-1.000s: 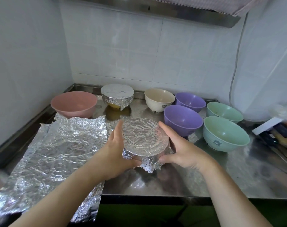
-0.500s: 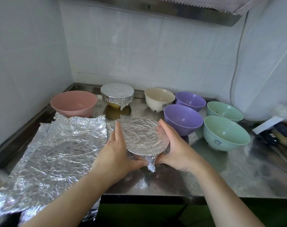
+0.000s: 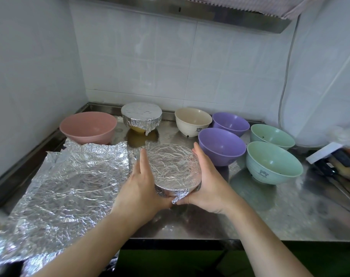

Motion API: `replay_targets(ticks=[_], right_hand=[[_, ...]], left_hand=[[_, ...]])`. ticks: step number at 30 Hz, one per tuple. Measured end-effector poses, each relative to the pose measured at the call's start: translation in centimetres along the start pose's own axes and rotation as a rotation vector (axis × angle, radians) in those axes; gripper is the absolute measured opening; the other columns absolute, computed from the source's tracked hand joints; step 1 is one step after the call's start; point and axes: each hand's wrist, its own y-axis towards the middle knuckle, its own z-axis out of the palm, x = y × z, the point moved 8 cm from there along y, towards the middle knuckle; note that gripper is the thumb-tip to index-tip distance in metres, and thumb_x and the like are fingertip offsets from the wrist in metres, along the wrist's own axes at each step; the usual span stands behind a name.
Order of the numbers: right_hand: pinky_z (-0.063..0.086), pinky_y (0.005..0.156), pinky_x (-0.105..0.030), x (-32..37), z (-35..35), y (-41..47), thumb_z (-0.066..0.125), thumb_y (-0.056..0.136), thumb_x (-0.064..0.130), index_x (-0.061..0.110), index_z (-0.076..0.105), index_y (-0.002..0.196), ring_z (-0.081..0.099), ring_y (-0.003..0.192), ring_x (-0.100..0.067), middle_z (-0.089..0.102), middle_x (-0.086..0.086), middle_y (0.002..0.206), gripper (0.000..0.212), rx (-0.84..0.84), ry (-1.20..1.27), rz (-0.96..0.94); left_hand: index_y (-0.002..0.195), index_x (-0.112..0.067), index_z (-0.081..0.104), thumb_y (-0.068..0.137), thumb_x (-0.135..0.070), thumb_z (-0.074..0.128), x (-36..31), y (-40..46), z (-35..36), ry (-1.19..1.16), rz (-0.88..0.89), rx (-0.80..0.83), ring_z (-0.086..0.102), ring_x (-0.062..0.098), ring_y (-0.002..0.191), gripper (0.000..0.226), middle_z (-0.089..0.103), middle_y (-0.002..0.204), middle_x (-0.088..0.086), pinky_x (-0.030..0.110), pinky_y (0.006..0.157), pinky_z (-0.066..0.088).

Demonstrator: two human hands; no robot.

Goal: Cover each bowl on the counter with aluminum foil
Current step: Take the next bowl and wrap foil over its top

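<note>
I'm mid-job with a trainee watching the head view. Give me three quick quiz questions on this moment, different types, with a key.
1. True or false: the pink bowl is covered with foil.
2. How many bowls on the counter are open? A) four B) six C) eight
3. Fill in: the left hand and right hand press foil around the ____ of the bowl in hand.

Key: 1 false. 2 B: pink, cream bowl, two purple bowls, two green bowls. The back foil-covered bowl is done. 3 rim.

Crinkled shiny foil sheet; smooth reflective steel counter; matt bowls.
</note>
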Motion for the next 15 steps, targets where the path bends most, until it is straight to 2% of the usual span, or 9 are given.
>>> replay_targets(ticks=[3,6,9,11,13,15], right_hand=[[0.017,0.127,-0.023,0.13,0.14,-0.33,0.103,0.05,0.056,0.037,-0.01,0.167,0.005,0.154,0.014,0.002,0.028,0.17,0.163,-0.028,0.0,-0.018],[0.017,0.125,-0.018,0.22,0.21,-0.49,0.103,0.052,0.054,0.038,-0.011,0.167,0.006,0.153,0.015,0.005,0.026,0.169,0.162,-0.05,0.001,-0.014],[0.009,0.112,0.002,0.04,0.3,-0.41,0.104,0.057,0.044,0.036,-0.01,0.167,0.0,0.146,0.027,0.006,0.025,0.169,0.158,-0.073,-0.045,-0.007],[0.004,0.104,0.009,-0.03,0.43,-0.33,0.102,0.06,0.037,0.034,-0.011,0.167,-0.007,0.137,0.035,0.004,0.025,0.168,0.156,-0.061,-0.088,-0.007],[0.005,0.11,0.003,-0.25,0.35,-0.42,0.102,0.062,0.035,0.037,-0.015,0.166,-0.007,0.144,0.027,-0.005,0.029,0.168,0.157,-0.016,-0.097,-0.003],[0.008,0.118,-0.009,-0.21,0.05,-0.65,0.101,0.065,0.034,0.041,-0.018,0.164,-0.006,0.151,0.018,-0.011,0.033,0.166,0.155,0.081,-0.077,0.011]], left_hand=[[0.154,-0.03,-0.035,0.057,-0.066,0.092,0.26,0.27,0.36,-0.009,0.004,0.101,0.038,0.032,0.149,0.164,0.003,0.173,0.007,0.042,0.111,0.046],[0.151,-0.036,-0.04,0.046,-0.073,0.092,0.47,0.19,0.47,-0.08,-0.007,0.194,0.031,0.029,0.153,0.172,-0.005,0.174,0.002,0.042,0.117,0.039],[0.154,-0.036,-0.034,0.041,-0.083,0.086,0.42,0.1,0.43,-0.167,-0.021,0.166,0.023,0.024,0.157,0.172,-0.003,0.174,0.002,0.04,0.121,0.031],[0.157,-0.033,-0.028,0.044,-0.084,0.085,0.26,0.17,0.39,-0.19,-0.022,0.102,0.027,0.026,0.155,0.167,0.003,0.174,0.005,0.039,0.119,0.033],[0.159,-0.03,-0.023,0.049,-0.081,0.085,0.18,0.21,0.42,-0.188,-0.019,0.064,0.032,0.027,0.153,0.162,0.008,0.173,0.008,0.037,0.117,0.035],[0.159,-0.028,-0.024,0.053,-0.078,0.085,0.19,0.29,0.39,-0.17,-0.011,0.065,0.035,0.027,0.152,0.16,0.012,0.173,0.01,0.035,0.116,0.036]])
